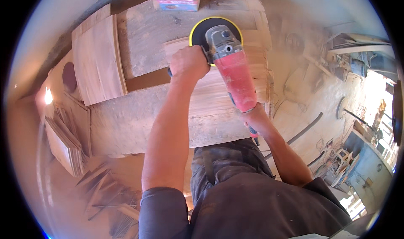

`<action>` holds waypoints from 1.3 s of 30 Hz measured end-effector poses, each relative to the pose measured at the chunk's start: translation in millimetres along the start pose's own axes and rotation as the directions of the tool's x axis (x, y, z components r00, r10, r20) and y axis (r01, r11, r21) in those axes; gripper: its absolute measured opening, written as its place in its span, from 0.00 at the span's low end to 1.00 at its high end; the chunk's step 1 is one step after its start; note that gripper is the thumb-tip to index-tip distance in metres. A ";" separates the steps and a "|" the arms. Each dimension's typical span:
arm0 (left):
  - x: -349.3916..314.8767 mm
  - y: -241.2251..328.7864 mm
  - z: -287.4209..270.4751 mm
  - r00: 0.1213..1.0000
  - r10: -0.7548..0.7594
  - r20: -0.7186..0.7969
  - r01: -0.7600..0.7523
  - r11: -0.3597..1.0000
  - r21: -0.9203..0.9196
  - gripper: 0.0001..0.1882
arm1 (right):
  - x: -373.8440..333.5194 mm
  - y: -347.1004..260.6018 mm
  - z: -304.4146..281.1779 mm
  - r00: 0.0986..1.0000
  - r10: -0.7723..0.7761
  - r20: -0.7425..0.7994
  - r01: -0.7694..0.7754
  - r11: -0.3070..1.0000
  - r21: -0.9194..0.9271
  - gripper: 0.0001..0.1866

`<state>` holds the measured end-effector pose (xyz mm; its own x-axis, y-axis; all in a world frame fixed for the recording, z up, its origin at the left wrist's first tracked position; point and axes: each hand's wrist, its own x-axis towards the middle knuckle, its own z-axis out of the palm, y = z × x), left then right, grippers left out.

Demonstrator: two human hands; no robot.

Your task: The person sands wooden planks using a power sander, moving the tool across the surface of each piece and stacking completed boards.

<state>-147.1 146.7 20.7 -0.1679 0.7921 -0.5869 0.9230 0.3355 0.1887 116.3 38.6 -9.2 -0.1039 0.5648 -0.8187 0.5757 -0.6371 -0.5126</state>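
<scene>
A red and grey electric sander (236, 72) lies across the middle of the view, its round black pad with a yellow rim (199, 31) over a pale wooden board (210, 93). My left hand (190, 62) is wrapped round the side handle near the grey head. Farther back, my right hand (257, 120) grips the rear of the red body, its fingers partly hidden. The board lies on a dusty wooden workbench (141, 125). The sander covers part of the board, and I cannot tell how firmly the pad touches it.
Flat wooden panels (97, 62) are stacked on the bench's left. An open cardboard box (179, 4) holding dark discs stands at the far edge. More panels (64, 146) lean at the lower left, near scrap wood on the floor (103, 188). A blue-grey cabinet (372, 176) stands right.
</scene>
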 end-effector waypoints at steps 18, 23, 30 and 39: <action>-65.2 -83.7 44.1 0.996 -0.061 -0.058 0.055 0.993 -0.104 0.12 | -22.9 35.3 58.6 0.998 0.014 0.061 -0.001 0.977 -0.213 0.10; -106.7 -51.4 87.0 0.998 -0.068 -0.004 0.067 0.985 -0.162 0.10 | -64.7 65.1 34.6 0.996 0.030 0.089 -0.006 0.966 -0.258 0.11; -137.5 -50.3 108.5 0.987 -0.160 -0.027 0.149 0.962 -0.229 0.10 | -79.3 58.5 23.9 0.989 0.061 0.138 -0.014 0.947 -0.320 0.13; -137.5 -34.9 118.1 0.987 -0.143 -0.075 0.119 0.957 -0.265 0.11 | -63.7 96.1 -1.5 0.992 0.003 0.122 0.032 0.958 -0.285 0.09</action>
<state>-115.3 -34.1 1.8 -0.3237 0.7720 -0.5470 0.7718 0.5499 0.3193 179.4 -57.8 -5.9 -0.2007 0.4945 -0.8457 0.7790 -0.4429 -0.4439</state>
